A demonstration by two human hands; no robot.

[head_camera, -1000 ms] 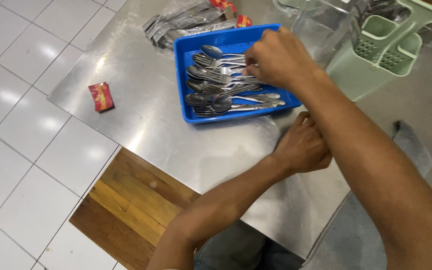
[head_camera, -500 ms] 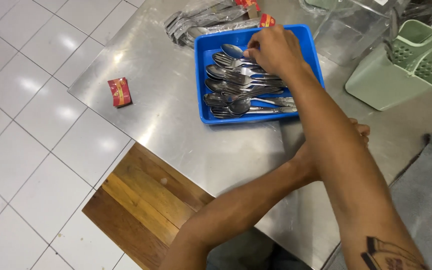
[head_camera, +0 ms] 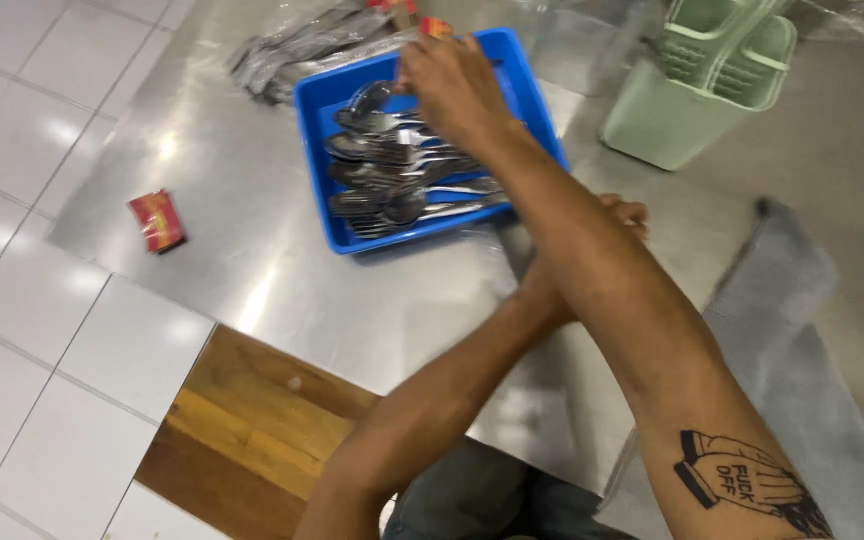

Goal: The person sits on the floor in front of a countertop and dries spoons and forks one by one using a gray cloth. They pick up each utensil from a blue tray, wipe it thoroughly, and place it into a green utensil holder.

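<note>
A blue plastic tray (head_camera: 527, 95) sits on the far half of the steel worktop (head_camera: 252, 270), holding a heap of metal spoons and forks (head_camera: 392, 175) with their handles running to the right. The right hand (head_camera: 452, 85) reaches across over the far end of that heap, knuckles up and fingers curled down among the cutlery; whether it has closed on a piece cannot be told, since the fingertips are hidden under the hand. The right forearm crosses above the left one. The left hand (head_camera: 622, 212) lies near the tray's near right corner, mostly hidden behind that forearm, so only a few bent fingers show and its grip cannot be told. Beyond the tray, at the far left, lies a bundle of cutlery in clear plastic wrap (head_camera: 302, 45). To the right of the tray stands a pale green cutlery caddy (head_camera: 692, 90) with slotted compartments. A small red packet (head_camera: 157, 220) lies well apart on the left of the worktop. A grey cloth (head_camera: 792, 330) is spread at the near right
</note>
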